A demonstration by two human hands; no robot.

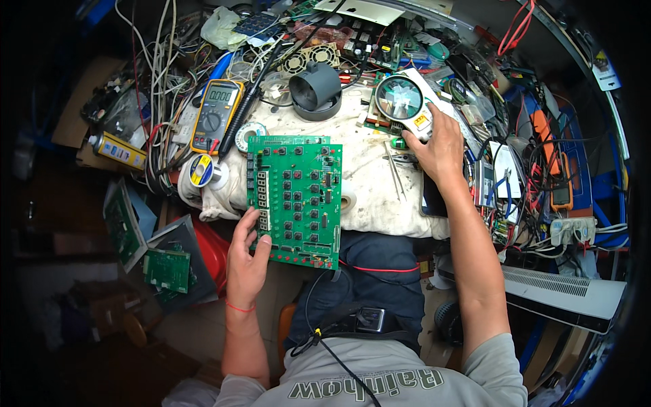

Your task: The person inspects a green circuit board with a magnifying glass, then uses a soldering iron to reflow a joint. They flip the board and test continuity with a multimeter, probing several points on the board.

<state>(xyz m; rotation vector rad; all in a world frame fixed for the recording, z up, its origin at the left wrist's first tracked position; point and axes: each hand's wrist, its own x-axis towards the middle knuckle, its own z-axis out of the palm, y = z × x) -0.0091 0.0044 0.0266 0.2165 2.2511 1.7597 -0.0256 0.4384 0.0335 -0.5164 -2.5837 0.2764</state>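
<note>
Holding the board (302, 200) by its lower left edge with the left hand (248, 256), with thumb over the face beside the display (264, 193) and fingers at the edge, partly out of sight. Placed across the near edge of the cloth-covered tabletop (366, 169), reaching out over the lap (390, 295); cannot tell whether resting on anything. Clasping the handle of the magnifier (405, 105) with the right hand (439, 146), between thumb and fingers; cannot tell how firmly, or whether lifted clear. Most at risk of dropping the board: gripped at one side only, liable to tip lapward at any loosening of the left hand, above all during a reach to the right. Could also strain the display or its joints by squeezing too hard at that one spot. Could snag on the red wire (380, 269), crossing the lap just beside the lower edge. If drawing the magnifier back low, likely to sweep aside the tweezers (395, 175), lying loose near the right hand. If swinging it far left, apt to strike the grey cylinder (312, 91). If turning the board carelessly, apt to bump the spool (201, 169) or the meter (218, 117), owing to close crowding on that side.
</note>
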